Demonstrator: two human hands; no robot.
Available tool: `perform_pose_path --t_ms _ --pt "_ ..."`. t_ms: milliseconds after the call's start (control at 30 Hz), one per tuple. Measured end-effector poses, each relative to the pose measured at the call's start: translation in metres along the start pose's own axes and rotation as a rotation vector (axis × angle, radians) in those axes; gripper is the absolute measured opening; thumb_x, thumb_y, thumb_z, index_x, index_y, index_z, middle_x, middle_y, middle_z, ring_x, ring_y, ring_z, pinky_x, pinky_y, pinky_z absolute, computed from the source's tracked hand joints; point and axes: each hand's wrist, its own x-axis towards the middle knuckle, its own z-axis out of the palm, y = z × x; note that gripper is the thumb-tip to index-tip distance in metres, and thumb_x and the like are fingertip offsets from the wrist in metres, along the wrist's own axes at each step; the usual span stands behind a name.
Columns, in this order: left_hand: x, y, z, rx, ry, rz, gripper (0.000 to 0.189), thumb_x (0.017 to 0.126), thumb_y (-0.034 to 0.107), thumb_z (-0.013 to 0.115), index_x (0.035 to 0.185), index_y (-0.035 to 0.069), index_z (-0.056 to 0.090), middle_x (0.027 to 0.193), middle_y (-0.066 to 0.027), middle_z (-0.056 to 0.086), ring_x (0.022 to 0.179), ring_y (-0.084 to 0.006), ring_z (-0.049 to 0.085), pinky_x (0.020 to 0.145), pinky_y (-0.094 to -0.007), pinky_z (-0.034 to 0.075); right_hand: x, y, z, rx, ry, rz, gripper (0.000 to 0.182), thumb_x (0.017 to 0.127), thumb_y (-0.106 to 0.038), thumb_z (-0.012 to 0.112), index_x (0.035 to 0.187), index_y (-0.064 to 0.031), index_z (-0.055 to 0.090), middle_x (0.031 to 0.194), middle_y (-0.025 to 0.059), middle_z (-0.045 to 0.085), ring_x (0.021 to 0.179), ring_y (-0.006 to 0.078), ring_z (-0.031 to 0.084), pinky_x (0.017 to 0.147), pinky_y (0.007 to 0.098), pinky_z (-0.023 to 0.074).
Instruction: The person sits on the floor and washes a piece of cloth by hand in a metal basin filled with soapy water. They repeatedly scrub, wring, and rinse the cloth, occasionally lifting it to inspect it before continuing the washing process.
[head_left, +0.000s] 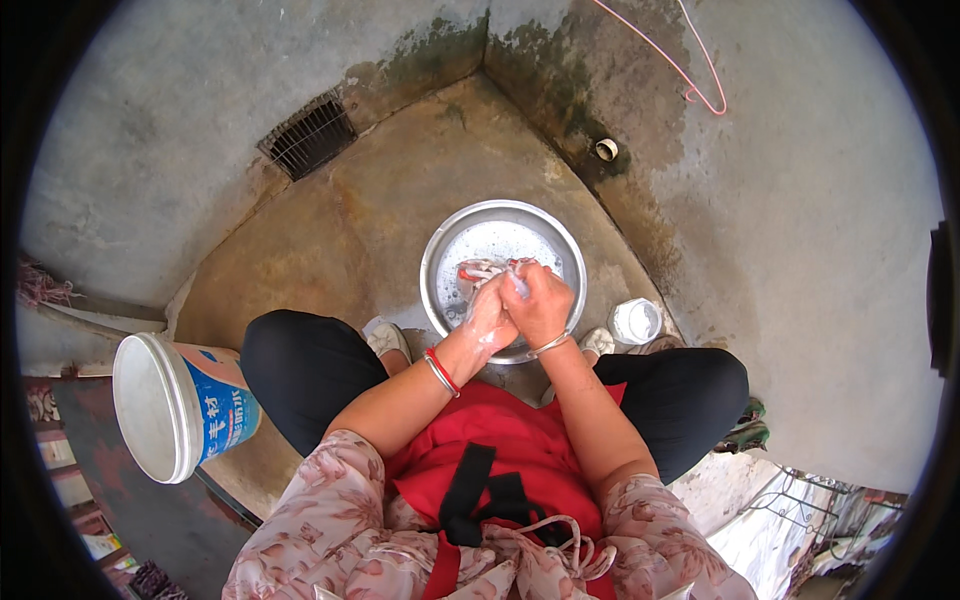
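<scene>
A round metal basin (428, 281) stands on the floor between my feet, with sudsy water (495, 238) in it. Over its near half, my left hand (491, 309) and my right hand (541, 297) are pressed together, knuckles touching. Both grip a wet white-and-red cloth (478, 270), part of which sticks out beyond my fingers toward the water. Foam clings to my left wrist. Most of the cloth is hidden in my fists, so its full shape cannot be made out.
Right of the basin sits a white plastic tub (635, 322). A large lidded bucket (217, 401) bearing writing stands by my left knee. Concrete walls meet ahead, with a floor-level grate (309, 136), a pipe end (607, 150) and a pink hanger (701, 94).
</scene>
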Motion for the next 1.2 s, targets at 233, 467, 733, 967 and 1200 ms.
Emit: perform_pose_path --t_ms 233,467,733,967,1200 --pt "0.001 0.009 0.004 0.219 0.228 0.032 0.024 0.092 0.025 0.044 0.108 0.008 0.053 0.106 -0.0074 0.057 0.101 -0.0227 0.055 0.090 -0.0388 0.044 0.016 -0.008 -0.009 0.042 -0.026 0.396 0.020 0.072 -0.025 0.069 0.076 -0.0090 0.056 0.063 0.0130 0.060 0.059 0.0305 0.060 0.053 0.0385 0.0463" --pt "-0.006 0.008 0.008 0.065 0.167 -0.061 0.026 0.092 0.021 0.046 0.113 0.007 0.052 0.112 -0.0093 0.056 0.104 -0.0238 0.055 0.090 -0.0395 0.043 0.008 -0.002 0.003 -0.036 -0.057 0.187 0.019 0.074 -0.024 0.067 0.078 -0.0083 0.057 0.067 0.0124 0.062 0.064 0.0311 0.061 0.056 0.0373 0.0477" --pt "-0.004 0.022 0.008 0.094 0.162 -0.109 0.034 0.092 0.033 0.044 0.115 0.008 0.050 0.115 -0.0099 0.055 0.109 -0.0268 0.052 0.097 -0.0421 0.039 0.009 -0.049 -0.002 0.214 -0.019 0.150 0.017 0.069 -0.017 0.071 0.074 -0.0077 0.057 0.065 0.0092 0.056 0.059 0.0259 0.057 0.053 0.0360 0.0450" --pt "-0.012 0.003 0.038 0.165 0.179 -0.016 0.030 0.093 0.025 0.042 0.115 0.006 0.050 0.118 -0.0083 0.055 0.111 -0.0219 0.051 0.097 -0.0401 0.039 0.018 0.026 0.003 0.099 0.034 0.588 0.017 0.078 -0.021 0.064 0.083 -0.0075 0.056 0.067 0.0125 0.061 0.062 0.0301 0.060 0.056 0.0391 0.0465" --pt "-0.001 0.018 -0.002 0.000 0.119 -0.115 0.038 0.093 0.032 0.039 0.119 0.006 0.049 0.118 -0.0143 0.054 0.114 -0.0269 0.049 0.097 -0.0394 0.038 0.003 -0.053 0.000 0.127 -0.096 -0.007 0.009 0.075 -0.015 0.063 0.083 -0.0117 0.060 0.062 0.0062 0.057 0.057 0.0225 0.059 0.054 0.0334 0.0461"
